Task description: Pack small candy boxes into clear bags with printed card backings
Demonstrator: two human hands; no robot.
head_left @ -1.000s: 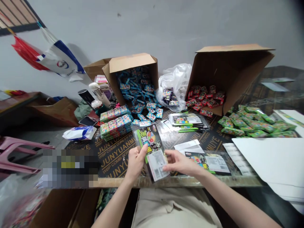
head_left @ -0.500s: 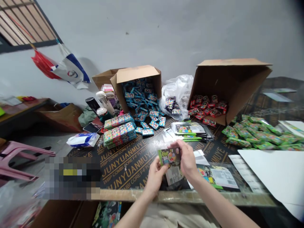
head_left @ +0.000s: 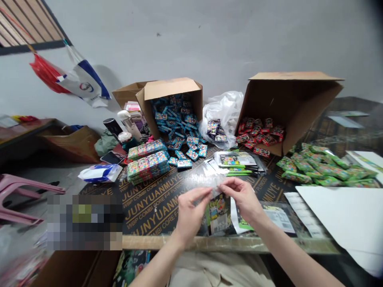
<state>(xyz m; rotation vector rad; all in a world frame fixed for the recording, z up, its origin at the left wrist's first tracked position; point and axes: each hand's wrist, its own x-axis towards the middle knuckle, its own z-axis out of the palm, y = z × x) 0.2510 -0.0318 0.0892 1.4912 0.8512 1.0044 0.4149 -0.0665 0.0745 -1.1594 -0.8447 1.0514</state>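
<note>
A small clear plastic bag (head_left: pixel 220 219) hangs close to the table's front edge, with a dark and green printed packet showing through it. My left hand (head_left: pixel 190 209) pinches the bag's top edge on the left side. Pinching the same edge from the right is my right hand (head_left: pixel 244 199), thumb and forefinger together. The two sets of fingertips are close to each other. Beneath my right wrist lie a white sheet and another printed bag (head_left: pixel 279 219). Just beyond the hands is a stack of printed bags (head_left: pixel 239 161) in clear plastic.
A carton (head_left: pixel 170 89) spills blue packets; a larger carton (head_left: pixel 302 107) holds red ones. Between them sits a white plastic bag (head_left: pixel 224 115). Green packets (head_left: pixel 323 167) pile at right, above a white board (head_left: pixel 332 219). Stacked bundles (head_left: pixel 148 163) and bottles stand left.
The printed packet has gone from my fingers to lower down inside the clear bag. Both hands have shifted to pinch the bag's top edge. The view has moved slightly.
</note>
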